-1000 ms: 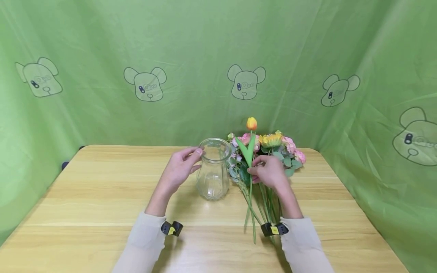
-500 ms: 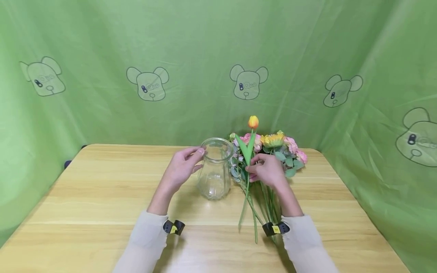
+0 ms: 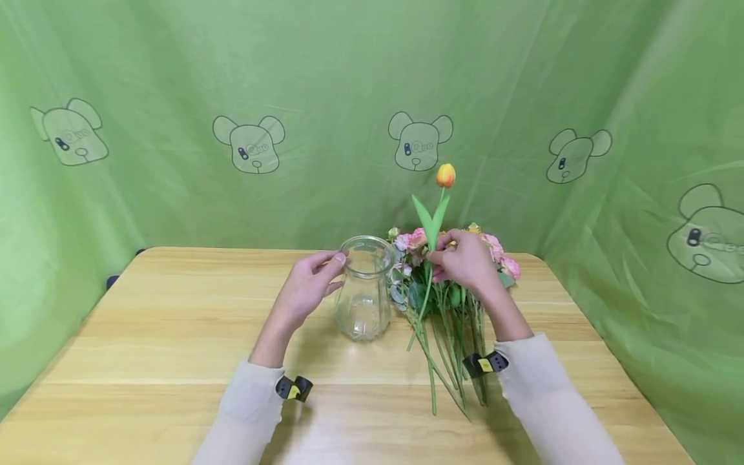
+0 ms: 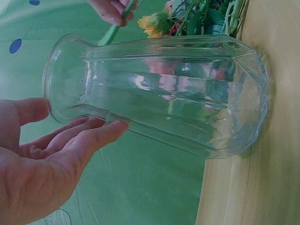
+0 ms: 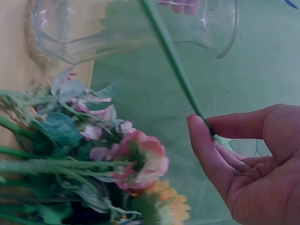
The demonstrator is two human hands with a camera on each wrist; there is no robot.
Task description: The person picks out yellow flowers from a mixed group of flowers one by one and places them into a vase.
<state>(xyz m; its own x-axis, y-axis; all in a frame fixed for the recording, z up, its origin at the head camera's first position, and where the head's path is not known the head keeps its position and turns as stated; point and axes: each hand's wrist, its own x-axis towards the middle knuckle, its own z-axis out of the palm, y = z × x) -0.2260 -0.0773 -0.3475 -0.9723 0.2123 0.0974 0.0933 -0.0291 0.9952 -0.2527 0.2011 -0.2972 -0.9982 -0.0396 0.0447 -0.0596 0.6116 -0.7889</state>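
A clear glass vase (image 3: 363, 307) stands upright on the table. My left hand (image 3: 308, 284) holds it at the left of its rim and neck; in the left wrist view the thumb meets the rim while the fingers lie along the neck. An orange-yellow tulip (image 3: 445, 175) with two long green leaves is upright in my right hand (image 3: 465, 261). Thumb and fingertips pinch its stem just below the leaves. In the right wrist view the green stem (image 5: 173, 61) slants across in front of the vase, outside it.
To the vase's right lies a bunch of flowers with pink blooms (image 3: 417, 237), a yellow flower (image 4: 154, 26) and leafy greenery, stems pointing toward the front. Beneath is a wooden table (image 3: 174, 336). Green curtains (image 3: 325, 77) printed with bear heads surround it at the back and sides.
My right hand has lifted the tulip up and away from me, so its stem end now sits higher. The left hand and vase have stayed in place.
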